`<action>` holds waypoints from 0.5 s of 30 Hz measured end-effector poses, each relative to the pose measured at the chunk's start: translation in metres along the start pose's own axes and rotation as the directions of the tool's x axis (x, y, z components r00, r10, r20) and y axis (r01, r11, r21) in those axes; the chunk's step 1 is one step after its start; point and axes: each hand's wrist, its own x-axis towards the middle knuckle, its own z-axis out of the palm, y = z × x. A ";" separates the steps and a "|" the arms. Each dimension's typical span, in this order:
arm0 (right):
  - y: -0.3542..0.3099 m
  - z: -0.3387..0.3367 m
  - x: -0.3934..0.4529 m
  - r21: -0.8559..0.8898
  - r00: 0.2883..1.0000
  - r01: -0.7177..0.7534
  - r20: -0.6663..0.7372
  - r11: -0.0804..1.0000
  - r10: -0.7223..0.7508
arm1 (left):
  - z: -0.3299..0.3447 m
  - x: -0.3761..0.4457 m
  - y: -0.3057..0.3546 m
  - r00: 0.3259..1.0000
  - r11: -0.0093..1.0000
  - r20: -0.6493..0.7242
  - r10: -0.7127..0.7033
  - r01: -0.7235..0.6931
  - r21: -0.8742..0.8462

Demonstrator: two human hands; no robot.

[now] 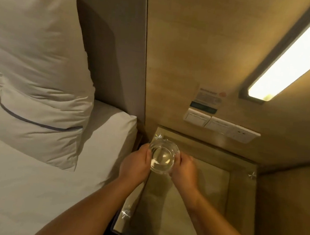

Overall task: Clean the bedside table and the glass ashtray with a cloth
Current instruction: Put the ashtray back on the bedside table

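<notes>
Glass ashtray (162,159) held above bedside table (209,190) | left hand (136,164) and right hand (185,168) grip its rim | fingertips hidden behind glass | wall notice (208,98) too blurred to read

hotel bedroom (white bed (29,180), wall switches (220,125))

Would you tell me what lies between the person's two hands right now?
In the head view, the glass ashtray sits between the left hand and the right hand, which grip its opposite sides above the bedside table.
</notes>
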 end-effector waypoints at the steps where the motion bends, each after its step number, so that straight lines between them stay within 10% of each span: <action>1: 0.007 0.009 0.015 -0.026 1.000 0.003 0.005 1.000 -0.003 | 0.008 0.014 -0.007 1.000 1.000 0.007 0.003 -0.004 0.012; 15: 0.073 0.090 0.156 -0.061 0.989 0.053 -0.137 0.997 -0.061 | 0.110 0.159 -0.079 0.999 0.999 0.017 0.046 -0.046 0.007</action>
